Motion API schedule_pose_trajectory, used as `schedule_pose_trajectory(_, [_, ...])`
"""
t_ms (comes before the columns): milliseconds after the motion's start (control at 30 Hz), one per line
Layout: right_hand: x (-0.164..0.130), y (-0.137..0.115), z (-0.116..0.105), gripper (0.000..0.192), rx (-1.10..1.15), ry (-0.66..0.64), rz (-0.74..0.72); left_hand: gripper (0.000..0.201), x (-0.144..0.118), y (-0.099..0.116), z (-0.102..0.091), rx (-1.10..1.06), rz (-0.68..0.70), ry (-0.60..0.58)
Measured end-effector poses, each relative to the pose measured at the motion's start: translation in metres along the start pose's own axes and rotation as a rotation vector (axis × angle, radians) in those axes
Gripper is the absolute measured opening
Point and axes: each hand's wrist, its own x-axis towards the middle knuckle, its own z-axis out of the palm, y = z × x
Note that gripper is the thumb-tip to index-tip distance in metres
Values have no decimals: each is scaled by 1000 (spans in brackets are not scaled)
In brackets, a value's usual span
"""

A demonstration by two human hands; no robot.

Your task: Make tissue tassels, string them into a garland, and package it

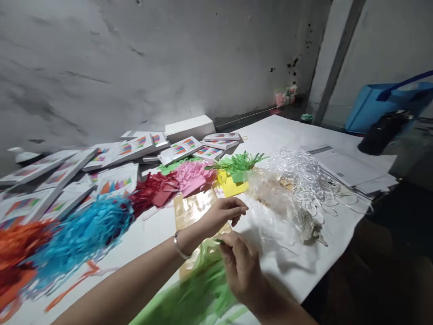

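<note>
- Hands, two. Right hand [241, 264]: grip pinched narrow on one green fringed paper [203, 289], blurred, at the near edge of view.
- Left hand [230, 211]: one bracelet [180, 246]; grip half curled, cannot tell if holding anything.
- Gold sheet [189, 211]: one, on white tabletop [267, 131], partly behind both hands.
- Fringed bundles, one each: orange bundle [27, 241], blue bundle [86, 223], red bundle [154, 190], pink bundle [194, 175].
- White string [301, 169]: one tangle, beside clear plastic [277, 221].
- Printed boxes [182, 149]: many, overlapping; exact count unreadable.

On our white table [267, 131] we see boxes [130, 151] far left, paper fringes [84, 228] left to middle, string [297, 169], clear plastic [280, 212] and papers [341, 167] right.
</note>
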Motion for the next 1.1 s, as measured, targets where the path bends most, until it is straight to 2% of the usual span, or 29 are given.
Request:
schedule_pose_trajectory(100, [-3, 1, -1, 20, 17, -40, 39, 41, -67, 0, -18, -388, -133, 122])
schedule_pose_trajectory(200, [-5, -3, 4, 17, 13, -118, 38, 40, -128, -1, -21, -820, -265, 242])
schedule_pose_trajectory(333, [-8, -22, 21, 13, 3, -289, -67, 35, -187, -5, -10, -996, -286, 429])
schedule_pose_trajectory(467, [-14, -47, 41, 16, 34, -522, -111, 32, -225, -12, 5, -1075, -260, 572])
schedule_pose_trajectory(567, [-21, -59, 53, 19, 71, -630, -85, 32, -244, -19, 12, -1061, -221, 654])
schedule_pose_trajectory(700, [-31, -64, 62, 24, 36, -706, -4, 31, -261, -29, 16, -894, -139, 711])
schedule_pose_trajectory(833, [-39, -67, 65, 28, -12, -737, 56, 31, -273, -32, 16, -667, -92, 703])
schedule_pose_trajectory(1000, [-34, -70, 63, 21, 80, -864, 107, 26, -282, -27, 11, -326, -51, 668])
schedule_pose_trajectory(1100, [-31, -72, 63, 21, 136, -885, 63, 25, -283, -27, 9, -297, -67, 653])
